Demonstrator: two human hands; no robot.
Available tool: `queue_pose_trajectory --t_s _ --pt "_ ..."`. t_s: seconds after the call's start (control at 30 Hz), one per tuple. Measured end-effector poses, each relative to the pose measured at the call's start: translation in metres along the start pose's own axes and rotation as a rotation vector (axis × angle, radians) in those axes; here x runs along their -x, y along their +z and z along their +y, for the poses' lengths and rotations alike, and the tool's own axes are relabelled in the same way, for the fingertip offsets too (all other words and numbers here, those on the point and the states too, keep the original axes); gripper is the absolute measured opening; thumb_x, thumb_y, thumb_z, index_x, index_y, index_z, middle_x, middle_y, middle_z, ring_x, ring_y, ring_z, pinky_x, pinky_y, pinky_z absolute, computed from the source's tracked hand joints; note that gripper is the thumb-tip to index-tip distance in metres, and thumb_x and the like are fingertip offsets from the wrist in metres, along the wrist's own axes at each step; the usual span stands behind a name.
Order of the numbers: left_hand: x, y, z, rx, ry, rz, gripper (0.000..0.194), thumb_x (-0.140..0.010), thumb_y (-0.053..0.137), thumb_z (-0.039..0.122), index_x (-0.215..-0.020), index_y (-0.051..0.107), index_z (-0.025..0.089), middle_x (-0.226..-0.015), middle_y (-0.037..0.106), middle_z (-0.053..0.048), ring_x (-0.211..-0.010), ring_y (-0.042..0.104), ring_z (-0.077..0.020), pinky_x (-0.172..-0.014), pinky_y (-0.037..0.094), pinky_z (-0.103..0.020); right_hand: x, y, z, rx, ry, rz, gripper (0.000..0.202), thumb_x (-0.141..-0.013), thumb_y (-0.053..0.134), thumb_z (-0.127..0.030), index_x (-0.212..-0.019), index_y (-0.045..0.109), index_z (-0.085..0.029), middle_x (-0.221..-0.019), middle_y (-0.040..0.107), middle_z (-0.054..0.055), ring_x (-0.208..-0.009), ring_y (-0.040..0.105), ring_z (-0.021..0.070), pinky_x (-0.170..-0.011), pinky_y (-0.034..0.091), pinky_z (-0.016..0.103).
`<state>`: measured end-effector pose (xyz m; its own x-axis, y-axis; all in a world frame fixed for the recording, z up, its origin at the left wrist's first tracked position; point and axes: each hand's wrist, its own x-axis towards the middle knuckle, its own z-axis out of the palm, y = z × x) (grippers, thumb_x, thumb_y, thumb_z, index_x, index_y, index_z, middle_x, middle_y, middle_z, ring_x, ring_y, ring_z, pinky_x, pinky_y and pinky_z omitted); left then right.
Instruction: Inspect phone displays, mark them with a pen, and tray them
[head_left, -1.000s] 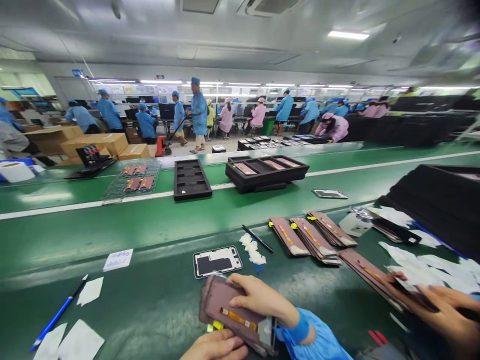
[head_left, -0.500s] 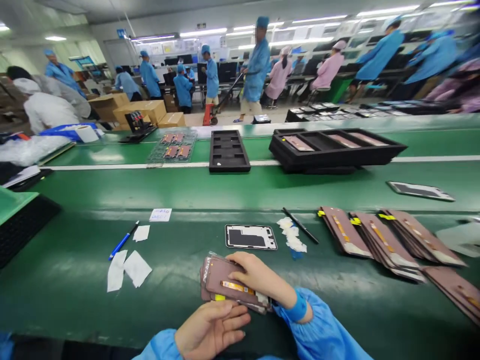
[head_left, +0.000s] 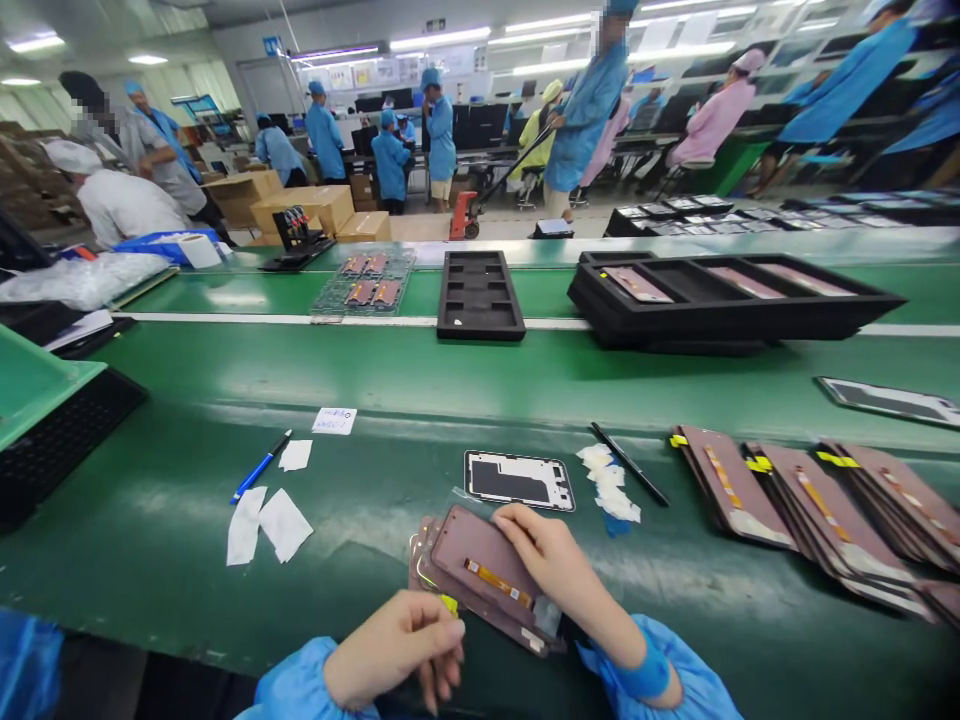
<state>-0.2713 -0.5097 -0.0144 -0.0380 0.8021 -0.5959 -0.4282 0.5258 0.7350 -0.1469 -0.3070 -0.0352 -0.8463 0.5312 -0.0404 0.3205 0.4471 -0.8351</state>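
Observation:
My right hand (head_left: 551,560) pinches the upper edge of the top phone screen panel (head_left: 480,545), a brownish-pink sheet with an orange flex cable. That panel is tilted over a small fanned stack of similar panels. At the stack's lower left, my left hand (head_left: 401,640) is beside a yellow tab (head_left: 449,604). Its fingers are loosely curled and apart, with nothing visible in them. Just beyond the stack lies a white-and-black phone frame (head_left: 517,480). White paper pieces (head_left: 611,482) and a black pen-like tool (head_left: 630,464) lie to its right.
Stacks of panels (head_left: 739,485) with yellow tabs stand at right. At left are a blue pen (head_left: 260,467), paper slips (head_left: 286,525) and a keyboard (head_left: 67,450). Farther back are black foam trays (head_left: 735,315), a narrower black tray (head_left: 481,296) and a clear tray (head_left: 364,285). Several people work beyond.
My right hand has shifted the top panel, turning it and fanning the stack. My left hand, palm up with fingers stretched before, has turned over and curled. The view has swung slightly left.

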Motion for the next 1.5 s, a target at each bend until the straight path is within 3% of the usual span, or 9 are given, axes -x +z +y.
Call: queue_pose_trajectory --t_s 0.07,0.17,0.3,0.43,0.67,0.8,0.9,1.2,1.5 --pt "-0.007 -0.005 0.006 -0.103 0.228 0.225 0.039 -0.076 0.071 0.049 -0.067 0.049 0.018 -0.048 0.049 0.008 -0.039 0.042 -0.0046 -0.042 0.034 -0.018 -0.001 -0.010 -0.002 -0.111 0.082 0.017 0.034 -0.092 0.040 -0.046 -0.082 0.062 -0.022 -0.075 0.065 0.002 -0.068 0.059 0.0185 -0.064 0.044 0.028" --pt "-0.025 0.000 0.018 0.015 0.462 0.426 0.039 -0.069 0.080 0.043 -0.085 0.053 0.020 -0.068 0.060 0.004 -0.061 0.058 -0.0088 -0.061 0.046 -0.019 0.001 -0.018 -0.005 -0.349 0.194 0.067 0.041 -0.086 0.049 -0.057 -0.081 0.062 -0.019 -0.070 0.062 0.001 -0.064 0.055 0.0160 -0.058 0.042 0.025" --pt "-0.045 0.026 0.032 0.193 0.457 0.114 0.060 -0.069 0.081 0.040 -0.119 0.055 0.019 -0.118 0.065 -0.012 -0.108 0.062 -0.0249 -0.092 0.050 -0.035 0.010 -0.019 -0.014 -0.729 0.295 0.171 0.045 -0.076 0.066 -0.061 -0.089 0.063 -0.019 -0.074 0.065 0.001 -0.063 0.057 0.0145 -0.055 0.044 0.024" --pt "-0.049 0.047 0.043 0.204 0.315 0.062 0.043 -0.079 0.072 0.040 -0.112 0.062 0.014 -0.094 0.073 -0.011 -0.080 0.070 -0.0212 -0.071 0.056 -0.032 0.020 -0.025 -0.018 -0.885 0.334 0.262 0.050 -0.068 0.075 -0.060 -0.095 0.064 -0.019 -0.079 0.068 0.004 -0.067 0.063 0.0176 -0.056 0.051 0.027" --pt "-0.048 0.049 0.057 0.230 0.302 0.153 0.049 -0.079 0.071 0.043 -0.115 0.057 0.013 -0.089 0.072 -0.010 -0.053 0.063 -0.0148 -0.045 0.051 -0.025 0.046 -0.037 -0.009 -0.417 0.117 0.580 0.032 -0.082 0.066 -0.048 -0.096 0.065 -0.019 -0.086 0.066 0.007 -0.074 0.062 0.0186 -0.065 0.053 0.030" --pt "-0.047 0.053 0.059 0.263 0.364 0.245 0.046 -0.083 0.067 0.043 -0.118 0.050 0.017 -0.077 0.069 -0.001 -0.050 0.060 -0.0105 -0.048 0.053 -0.023 0.061 -0.028 -0.016 -0.101 -0.138 0.539 0.007 -0.089 0.061 -0.027 -0.090 0.065 -0.022 -0.083 0.060 0.003 -0.072 0.058 0.0148 -0.063 0.049 0.025" --pt "-0.045 0.057 0.059 0.261 0.397 0.252 0.048 -0.080 0.072 0.038 -0.117 0.047 0.019 -0.088 0.071 -0.003 -0.061 0.066 -0.0138 -0.053 0.057 -0.025 0.063 -0.019 -0.020 -0.009 -0.223 0.542 0.010 -0.090 0.059 -0.019 -0.098 0.063 -0.022 -0.089 0.058 0.004 -0.076 0.058 0.0145 -0.065 0.049 0.024" --pt "-0.045 0.063 0.055 0.215 0.468 0.330 0.042 -0.071 0.078 0.038 -0.103 0.061 0.018 -0.104 0.074 -0.008 -0.102 0.068 -0.0277 -0.091 0.056 -0.041 0.057 -0.015 -0.023 0.161 -0.317 0.605 0.021 -0.090 0.056 -0.009 -0.106 0.060 -0.021 -0.091 0.057 0.005 -0.083 0.057 0.0167 -0.070 0.049 0.029" --pt "-0.043 0.066 0.056 0.078 0.509 0.380 0.043 -0.072 0.075 0.045 -0.101 0.061 0.016 -0.106 0.074 -0.012 -0.100 0.069 -0.0286 -0.087 0.056 -0.039 0.055 -0.019 -0.025 0.093 -0.302 0.548 0.014 -0.091 0.055 -0.008 -0.094 0.059 -0.021 -0.086 0.057 0.004 -0.080 0.055 0.0165 -0.069 0.046 0.029"
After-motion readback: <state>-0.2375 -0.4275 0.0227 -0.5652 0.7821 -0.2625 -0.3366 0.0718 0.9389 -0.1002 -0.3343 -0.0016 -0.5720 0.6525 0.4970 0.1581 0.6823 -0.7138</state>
